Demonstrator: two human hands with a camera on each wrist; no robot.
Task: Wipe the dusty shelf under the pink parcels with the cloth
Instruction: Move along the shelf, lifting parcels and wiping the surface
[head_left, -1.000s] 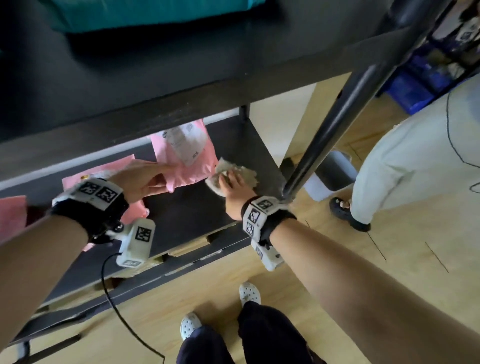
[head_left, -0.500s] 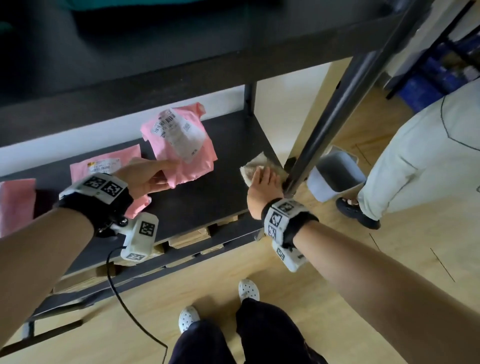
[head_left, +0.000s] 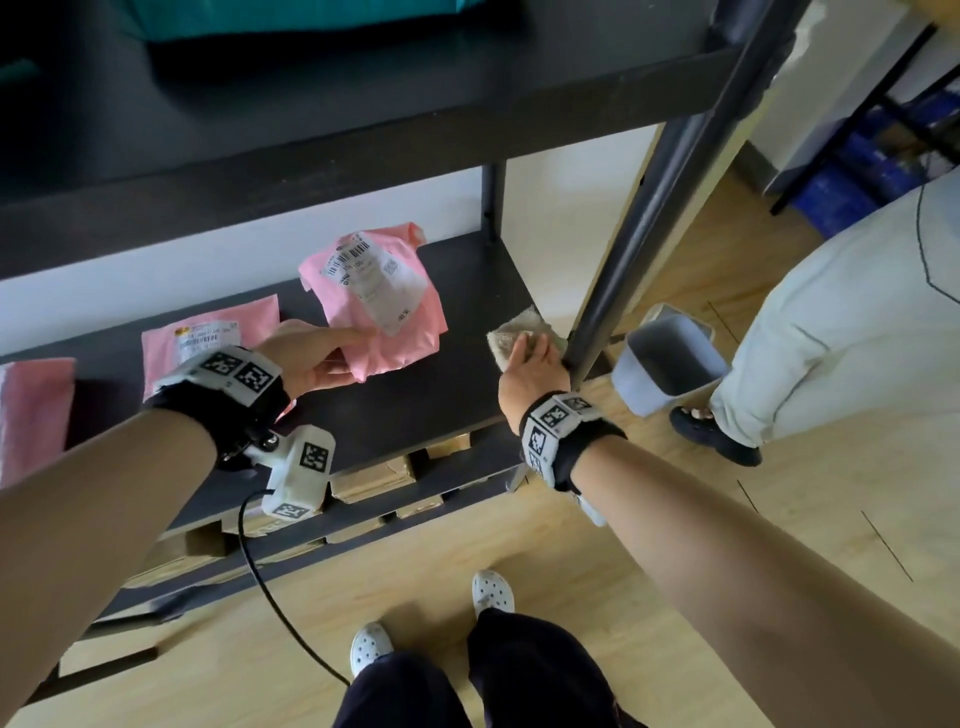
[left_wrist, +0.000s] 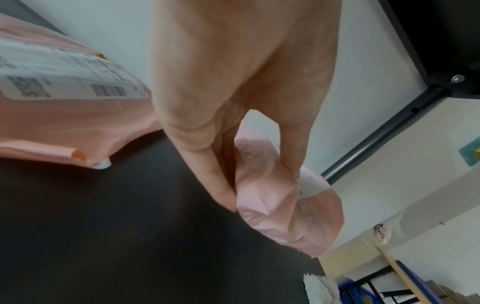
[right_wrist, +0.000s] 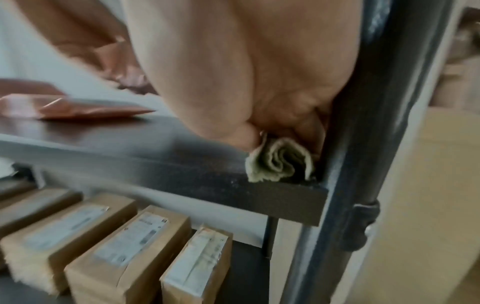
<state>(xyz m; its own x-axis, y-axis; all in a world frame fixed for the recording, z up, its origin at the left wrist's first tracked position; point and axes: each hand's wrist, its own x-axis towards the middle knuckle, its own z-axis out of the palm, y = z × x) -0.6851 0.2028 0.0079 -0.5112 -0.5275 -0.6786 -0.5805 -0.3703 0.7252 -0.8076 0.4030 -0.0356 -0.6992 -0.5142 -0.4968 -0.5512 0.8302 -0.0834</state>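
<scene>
Beige cloth (head_left: 521, 332) has swept from beside the lifted pink parcel (head_left: 382, 306) to the front right corner of the shelf (head_left: 415, 410), against the post (head_left: 649, 234), bunched in the right grip (head_left: 532, 366). The left grip (head_left: 311, 353) pinches that parcel up; this stretch looks wiped.

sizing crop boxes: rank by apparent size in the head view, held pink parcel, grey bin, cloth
1. held pink parcel
2. grey bin, farther off, so unsure
3. cloth, partly under right hand
</scene>
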